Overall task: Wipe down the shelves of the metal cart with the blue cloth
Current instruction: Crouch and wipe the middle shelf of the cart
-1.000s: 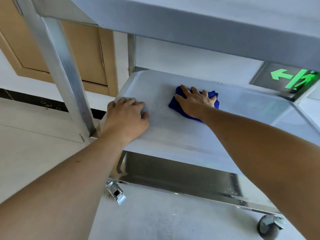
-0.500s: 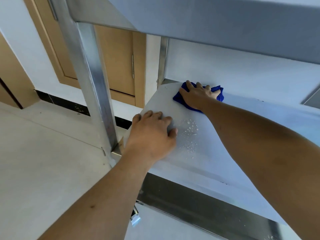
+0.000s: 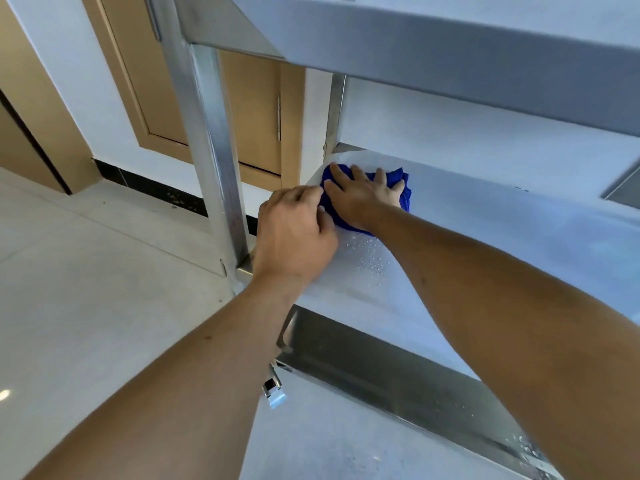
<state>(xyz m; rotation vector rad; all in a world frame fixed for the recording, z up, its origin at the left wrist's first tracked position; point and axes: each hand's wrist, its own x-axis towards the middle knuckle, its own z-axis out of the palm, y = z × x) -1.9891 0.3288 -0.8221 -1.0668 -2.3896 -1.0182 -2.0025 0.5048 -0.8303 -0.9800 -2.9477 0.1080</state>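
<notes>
The right hand [image 3: 363, 197] lies flat, fingers spread wide, on top of the blue cloth [image 3: 403, 188], pressing it onto the middle shelf [image 3: 485, 237] of the metal cart; it presses rather than grips. The left hand [image 3: 294, 237] rests knuckles-up on the near left edge of that shelf, fingers curled loosely and closed on nothing, and its fingertips now sit right against the cloth's near edge and the right thumb. Over the last second the right hand has carried the cloth away from the middle of the shelf into the far left corner, beside the rear post [image 3: 336, 112], and the left hand has slid forward along the shelf edge to meet it. A patch of water drops [image 3: 370, 258] that the cloth passed by lies just behind the right wrist, between the two forearms, so this part of the shelf looks only partly wiped; the corner seems to be the stroke in hand, with the droplets and the wide stretch out to the right of the right arm probably left to do. The cloth itself is almost wholly under the right palm, only its far and right edges showing. Below both forearms the bottom shelf [image 3: 398, 379] shows a few drops too.
</notes>
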